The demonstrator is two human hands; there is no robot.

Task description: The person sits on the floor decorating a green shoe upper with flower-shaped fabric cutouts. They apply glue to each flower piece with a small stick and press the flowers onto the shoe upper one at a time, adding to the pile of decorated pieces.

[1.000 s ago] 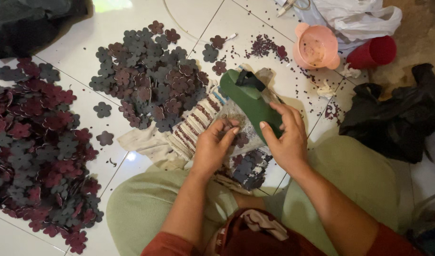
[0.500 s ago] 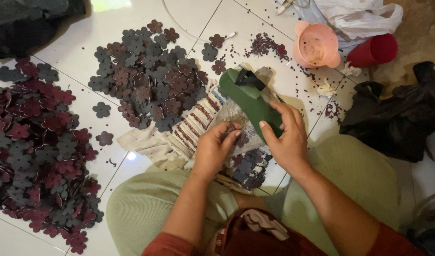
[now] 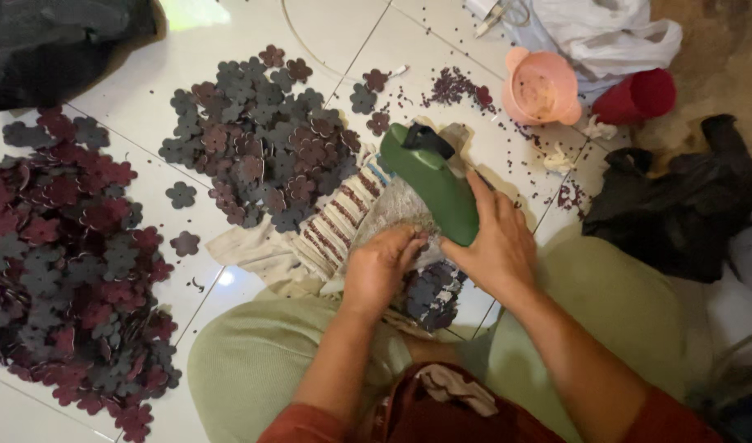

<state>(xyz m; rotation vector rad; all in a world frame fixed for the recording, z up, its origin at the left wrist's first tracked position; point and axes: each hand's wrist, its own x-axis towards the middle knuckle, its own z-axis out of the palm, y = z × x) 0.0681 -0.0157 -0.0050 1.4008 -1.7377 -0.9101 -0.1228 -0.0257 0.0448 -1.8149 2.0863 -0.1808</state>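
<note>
My right hand (image 3: pixel 497 244) grips a green handheld tool (image 3: pixel 432 180) with a black part on top, its lower end pressed down over a striped cloth (image 3: pixel 335 220). My left hand (image 3: pixel 380 264) sits right beside the tool's lower end, fingers curled on a small dark piece under it; the piece itself is mostly hidden. A small heap of dark flower-shaped cutouts (image 3: pixel 431 294) lies just below both hands, between my knees.
A big pile of grey and maroon flower cutouts (image 3: pixel 257 141) lies beyond the cloth, a larger maroon pile (image 3: pixel 60 262) at left. A pink cup (image 3: pixel 542 86), a red cup (image 3: pixel 636 97), a white bag (image 3: pixel 603 31) and black bags (image 3: pixel 679 205) lie at right.
</note>
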